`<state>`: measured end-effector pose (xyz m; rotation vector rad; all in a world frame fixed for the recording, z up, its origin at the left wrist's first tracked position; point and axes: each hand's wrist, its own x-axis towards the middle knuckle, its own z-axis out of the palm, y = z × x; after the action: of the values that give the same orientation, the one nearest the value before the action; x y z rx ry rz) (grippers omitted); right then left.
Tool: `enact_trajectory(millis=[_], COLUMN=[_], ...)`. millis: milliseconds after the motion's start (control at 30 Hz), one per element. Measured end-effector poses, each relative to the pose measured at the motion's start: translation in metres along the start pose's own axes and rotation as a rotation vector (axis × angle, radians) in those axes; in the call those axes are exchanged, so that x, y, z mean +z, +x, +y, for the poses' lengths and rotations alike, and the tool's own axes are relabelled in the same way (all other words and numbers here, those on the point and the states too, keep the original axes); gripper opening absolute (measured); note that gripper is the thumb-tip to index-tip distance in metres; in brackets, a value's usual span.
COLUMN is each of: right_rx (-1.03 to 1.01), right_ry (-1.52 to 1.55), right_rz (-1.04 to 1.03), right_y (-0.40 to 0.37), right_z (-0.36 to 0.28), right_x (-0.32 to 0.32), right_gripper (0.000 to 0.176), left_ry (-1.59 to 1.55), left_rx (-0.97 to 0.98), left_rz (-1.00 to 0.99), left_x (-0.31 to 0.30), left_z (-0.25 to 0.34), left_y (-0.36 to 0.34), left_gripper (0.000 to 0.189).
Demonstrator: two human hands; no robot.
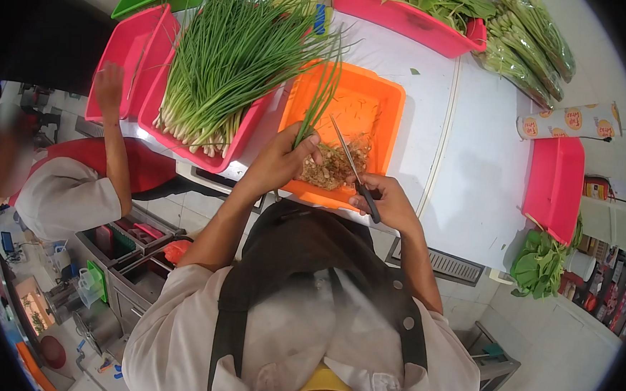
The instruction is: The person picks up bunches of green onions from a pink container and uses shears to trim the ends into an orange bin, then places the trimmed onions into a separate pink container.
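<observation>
My left hand (284,158) is closed around a few spring onions (322,96), their green tops pointing up and away from me. In my right hand (388,204) is a pair of scissors (349,156) with black handles, the blades slanting up to the left. Both hands are over the near part of an orange tub (384,103). Root trimmings and dry, brownish scraps (327,169) lie heaped in the tub's near end, beneath the blades. Left of it, a big pile of spring onions (223,75) fills a pink tub (238,146), white ends toward me.
Another person (77,181) stands at the left, a hand by a second pink tub (112,58). Leafy greens fill a pink tub (410,19) at the back, beside bagged vegetables (526,44). A wrap roll (570,121) and a pink tub (556,185) are at right.
</observation>
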<state>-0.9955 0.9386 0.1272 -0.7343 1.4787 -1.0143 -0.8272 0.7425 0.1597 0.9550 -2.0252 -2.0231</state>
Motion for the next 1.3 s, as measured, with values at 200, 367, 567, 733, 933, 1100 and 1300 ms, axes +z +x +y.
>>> enact_trajectory(millis=[200,367,567,733,933,1100,1300], right_rx=[-0.014,-0.019,-0.045,0.001,-0.038,-0.128,-0.139], right_ry=[-0.016,0.039,0.012,0.053,-0.061,-0.075,-0.028], right_rz=[0.002,0.004,0.019,0.028,0.139,0.293,0.287], right_y=[-0.003,-0.006,-0.002,-0.003,-0.008,0.003,0.002], right_z=[0.009,0.006,0.013,0.013,0.016,0.022,0.007], right_x=[-0.001,0.001,0.002,0.003,0.001,-0.012,-0.015], right_gripper=[0.041,0.042,0.04,0.04,0.037,0.035,0.04], left_ry=[0.007,0.027,0.032,0.008,-0.024,-0.316,-0.266], left_rx=[-0.03,-0.016,-0.002,0.014,0.109,0.061,0.367], left_rz=[0.006,-0.025,-0.034,-0.032,-0.092,-0.124,0.373], left_x=[0.0,-0.001,-0.001,-0.003,0.0,-0.051,-0.2], left_z=[-0.003,-0.001,-0.002,-0.002,-0.031,0.003,0.067], left_y=[0.001,0.001,0.0,-0.002,0.007,-0.016,-0.041], left_gripper=[0.03,0.025,0.03,0.029,0.027,0.029,0.048])
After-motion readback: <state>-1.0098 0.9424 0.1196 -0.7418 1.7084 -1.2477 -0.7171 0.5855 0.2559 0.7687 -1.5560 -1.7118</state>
